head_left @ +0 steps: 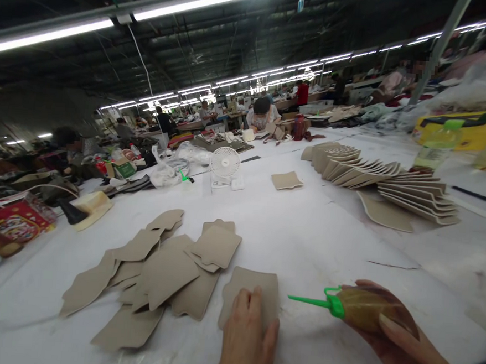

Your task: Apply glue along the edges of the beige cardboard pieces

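Observation:
My left hand point(246, 335) lies on a taupe cut piece point(261, 280), fingers resting flat on it, so its near part is hidden. Wrapped in my right hand point(414, 346) is a glue bottle point(367, 307) with amber-brown contents. Its long green nozzle points left, just right of that piece and apart from it. Left of my left hand spreads a loose heap of similar taupe pieces point(174, 271), overlapping at different angles. A single piece point(287, 180) lies farther back. To the right, a fanned row of such pieces point(364, 171) overlaps on the white table point(314, 231).
A small white fan point(225, 163) stands at mid-table. A yellow sponge-like block with a black-handled tool point(74, 212) and a red box point(24, 219) lie left. At right are a green-capped bottle point(437, 145) and a dark pen-like stick point(479, 196). Other people work beyond.

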A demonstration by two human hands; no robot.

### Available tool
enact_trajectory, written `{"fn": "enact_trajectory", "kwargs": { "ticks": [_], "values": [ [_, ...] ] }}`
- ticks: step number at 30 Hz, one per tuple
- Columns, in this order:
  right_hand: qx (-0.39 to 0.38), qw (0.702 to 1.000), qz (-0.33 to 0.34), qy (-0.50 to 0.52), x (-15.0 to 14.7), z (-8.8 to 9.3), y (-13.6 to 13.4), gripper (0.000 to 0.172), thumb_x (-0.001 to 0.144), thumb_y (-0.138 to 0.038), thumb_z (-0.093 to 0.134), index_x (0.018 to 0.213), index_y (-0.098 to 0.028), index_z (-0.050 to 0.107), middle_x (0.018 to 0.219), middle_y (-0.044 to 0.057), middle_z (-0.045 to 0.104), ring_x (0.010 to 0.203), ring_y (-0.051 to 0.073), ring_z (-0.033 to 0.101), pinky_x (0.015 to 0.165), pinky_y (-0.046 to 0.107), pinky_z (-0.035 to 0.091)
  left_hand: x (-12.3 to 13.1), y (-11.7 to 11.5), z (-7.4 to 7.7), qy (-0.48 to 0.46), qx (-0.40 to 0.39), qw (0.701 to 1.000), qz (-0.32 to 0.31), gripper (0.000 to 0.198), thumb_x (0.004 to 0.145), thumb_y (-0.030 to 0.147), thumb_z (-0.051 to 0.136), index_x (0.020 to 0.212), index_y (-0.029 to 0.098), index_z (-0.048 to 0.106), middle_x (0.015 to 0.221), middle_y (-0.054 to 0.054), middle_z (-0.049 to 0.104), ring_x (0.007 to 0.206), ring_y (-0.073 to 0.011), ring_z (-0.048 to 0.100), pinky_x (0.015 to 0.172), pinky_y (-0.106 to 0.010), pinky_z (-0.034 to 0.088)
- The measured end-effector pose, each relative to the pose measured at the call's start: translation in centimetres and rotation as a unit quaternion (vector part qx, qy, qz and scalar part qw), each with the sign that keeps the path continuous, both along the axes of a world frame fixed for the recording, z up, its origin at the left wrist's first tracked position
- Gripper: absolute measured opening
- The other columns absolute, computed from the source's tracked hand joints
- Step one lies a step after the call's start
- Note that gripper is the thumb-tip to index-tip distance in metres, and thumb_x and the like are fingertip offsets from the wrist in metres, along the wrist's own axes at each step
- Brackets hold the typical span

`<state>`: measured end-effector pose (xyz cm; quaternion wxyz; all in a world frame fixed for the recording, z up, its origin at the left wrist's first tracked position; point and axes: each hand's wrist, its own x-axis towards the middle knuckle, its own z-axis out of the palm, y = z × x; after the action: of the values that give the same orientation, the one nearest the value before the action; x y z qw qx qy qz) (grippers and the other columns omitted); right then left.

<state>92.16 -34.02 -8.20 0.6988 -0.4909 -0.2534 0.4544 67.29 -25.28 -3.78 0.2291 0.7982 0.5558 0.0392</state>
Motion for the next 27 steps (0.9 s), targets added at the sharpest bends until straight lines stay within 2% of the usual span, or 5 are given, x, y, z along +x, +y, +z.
{"fn": "enact_trajectory", "kwargs": {
  "ticks": [4,11,20,23,27],
  "values": [
    [-0.022,0.998,-0.006,-0.054,0.4,0.7,-0.3,0.062,0.066,-0.043,0.079,0.121,-0.031,0.054,0.111,0.01,0.07,0.103,0.033,0.066,0.083,0.036,0.057,2.2,0.4,0.4,0.043,-0.035,0.998,-0.017,0.06,0.082,0.025,0.047,0.139,0.009,0.04,0.127,-0.019,0.045,0.116,-0.0324,0.047,0.1,-0.045,0.041],
    [-0.047,0.994,-0.029,-0.099,-0.4,2.3,0.1,0.06,0.061,-0.048,0.08,0.113,-0.029,0.058,0.098,0.009,0.073,0.092,0.032,0.069,0.076,0.034,0.059,2.0,0.7,1.1,0.052,-0.057,0.996,-0.035,0.055,0.084,0.025,0.046,0.137,0.009,0.041,0.125,-0.019,0.044,0.114,-0.0315,0.049,0.1,-0.042,0.041],
    [-0.076,0.989,-0.04,-0.122,-0.9,2.6,0.6,0.069,0.061,-0.055,0.077,0.118,-0.027,0.051,0.099,0.009,0.072,0.094,0.033,0.068,0.083,0.04,0.056,3.6,1.1,1.5,0.087,-0.066,0.994,-0.028,0.055,0.077,0.013,0.049,0.131,0.004,0.045,0.124,-0.022,0.046,0.113,-0.0333,0.05,0.098,-0.044,0.044],
    [-0.077,0.979,-0.032,-0.183,-0.5,2.4,0.5,0.069,0.062,-0.056,0.076,0.12,-0.029,0.05,0.1,0.007,0.071,0.091,0.033,0.068,0.08,0.04,0.058,4.6,1.3,1.5,0.097,-0.05,0.993,-0.038,0.048,0.074,0.009,0.049,0.122,0.003,0.052,0.119,-0.024,0.049,0.108,-0.0335,0.054,0.092,-0.044,0.048],
    [-0.063,0.947,-0.041,-0.311,-0.3,2.9,0.7,0.065,0.062,-0.055,0.076,0.117,-0.03,0.054,0.098,0.005,0.071,0.083,0.03,0.07,0.069,0.033,0.06,4.8,1.8,1.3,0.107,-0.02,0.993,-0.053,0.04,0.076,0.007,0.046,0.115,0.005,0.056,0.114,-0.023,0.054,0.103,-0.0327,0.057,0.088,-0.044,0.049]
  ]
}}
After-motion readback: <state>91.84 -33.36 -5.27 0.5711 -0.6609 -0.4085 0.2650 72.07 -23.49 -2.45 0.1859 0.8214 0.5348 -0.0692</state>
